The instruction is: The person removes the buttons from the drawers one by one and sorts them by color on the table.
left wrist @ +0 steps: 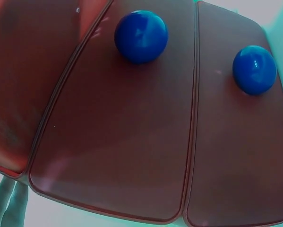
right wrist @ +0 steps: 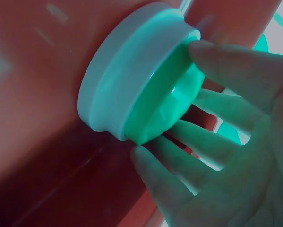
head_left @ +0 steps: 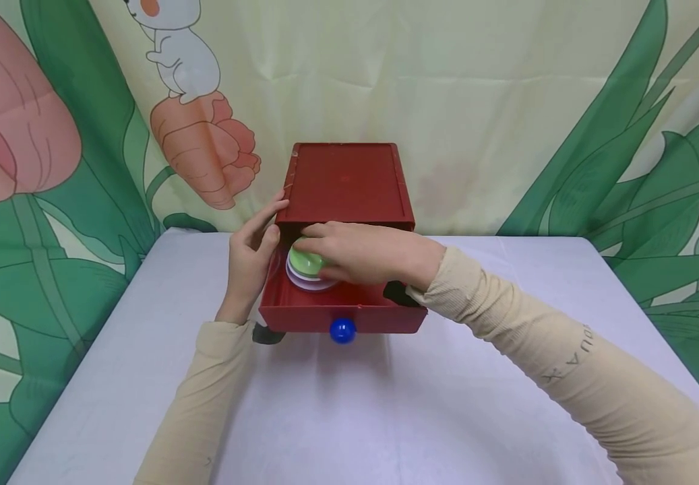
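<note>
A round piece with a white stepped base and a green domed top sits in the left part of a pulled-out red drawer. My right hand reaches over it from the right. In the right wrist view, the thumb and fingers spread round the green dome, the thumb at its rim and another fingertip at the opposite edge. The left hand rests along the left side of the red drawer cabinet, with fairly straight fingers. Only two of its fingers show at the left wrist view's lower corner.
A blue knob is on the open drawer's front. Below it, two closed drawers carry blue knobs. The cabinet stands on a white-covered table, close to a printed curtain behind.
</note>
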The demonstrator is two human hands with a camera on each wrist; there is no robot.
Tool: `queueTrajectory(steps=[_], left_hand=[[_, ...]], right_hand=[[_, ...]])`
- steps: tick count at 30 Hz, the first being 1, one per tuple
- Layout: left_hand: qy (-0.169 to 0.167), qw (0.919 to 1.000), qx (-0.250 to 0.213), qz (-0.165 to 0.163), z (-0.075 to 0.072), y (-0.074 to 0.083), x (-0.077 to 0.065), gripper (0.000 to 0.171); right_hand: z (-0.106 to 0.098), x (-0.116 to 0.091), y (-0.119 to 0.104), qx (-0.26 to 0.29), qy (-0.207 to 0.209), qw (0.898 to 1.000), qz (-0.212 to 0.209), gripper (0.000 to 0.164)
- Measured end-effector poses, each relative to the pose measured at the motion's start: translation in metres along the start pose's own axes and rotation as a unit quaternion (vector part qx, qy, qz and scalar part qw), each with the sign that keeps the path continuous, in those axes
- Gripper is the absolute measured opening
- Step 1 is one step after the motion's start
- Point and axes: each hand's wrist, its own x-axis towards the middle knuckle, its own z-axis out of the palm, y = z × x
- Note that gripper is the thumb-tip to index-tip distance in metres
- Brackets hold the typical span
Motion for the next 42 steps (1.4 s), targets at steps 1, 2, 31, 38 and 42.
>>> queueTrajectory(steps=[1,2,31,38,42], left_hand=[[0.001,1.0000,0.000,0.000,0.000,0.000,0.000,0.037],[0.002,1.0000,0.001,0.000,0.001,0.001,0.000,0.037],[0.018,0.9996,0.019,-0.008,0.004,0.002,-0.001,0.037],[0.014,0.9996,0.024,-0.010,0.004,0.003,-0.001,0.038],[0.015,0.9996,0.022,-0.012,0.005,0.003,-0.001,0.037]], right_hand=[[0.000,0.001,0.001,0.005,-0.001,1.000,0.001,0.054],[0.000,0.001,0.001,0.009,-0.001,1.000,0.001,0.054],[-0.012,-0.006,-0.004,0.047,0.021,0.998,0.025,0.054],[-0.023,-0.015,-0.005,0.047,0.049,0.997,0.022,0.048],[-0.026,-0.023,-0.006,0.053,0.069,0.996,0.025,0.046]])
